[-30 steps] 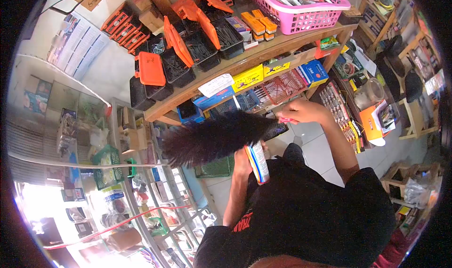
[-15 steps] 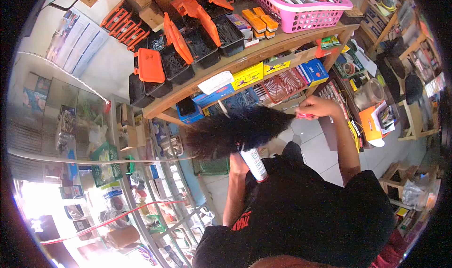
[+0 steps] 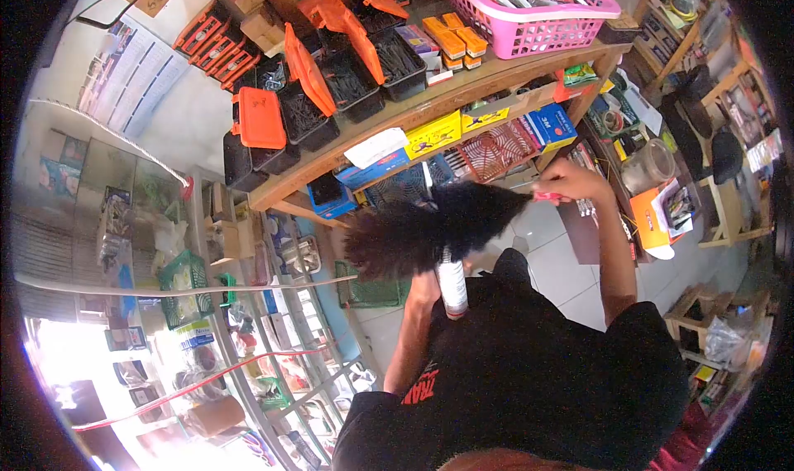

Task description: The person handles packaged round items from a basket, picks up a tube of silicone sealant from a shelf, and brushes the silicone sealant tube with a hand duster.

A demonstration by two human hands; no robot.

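My right hand (image 3: 571,181) is closed around the red handle of a black feather duster (image 3: 463,219), at the right of the view's middle. The feathers stretch left from that hand and lie across a white sealant cartridge (image 3: 452,287). My left hand (image 3: 424,287) is closed on the cartridge, its fingers partly hidden by the feathers and the tube. The cartridge stands nearly upright in front of my black shirt, and its pale nozzle (image 3: 428,175) shows above the feathers.
A wooden shelf (image 3: 488,85) carries a pink basket (image 3: 538,37) of similar cartridges and black bins (image 3: 310,128) of nails with orange lids. Boxes and trays fill the level below. A glass cabinet (image 3: 306,322) stands at left, a dark drawer unit (image 3: 591,235) at right.
My right hand and the feather duster have shifted right and slightly up. The cartridge has turned more upright in my left hand, which has moved a little right.
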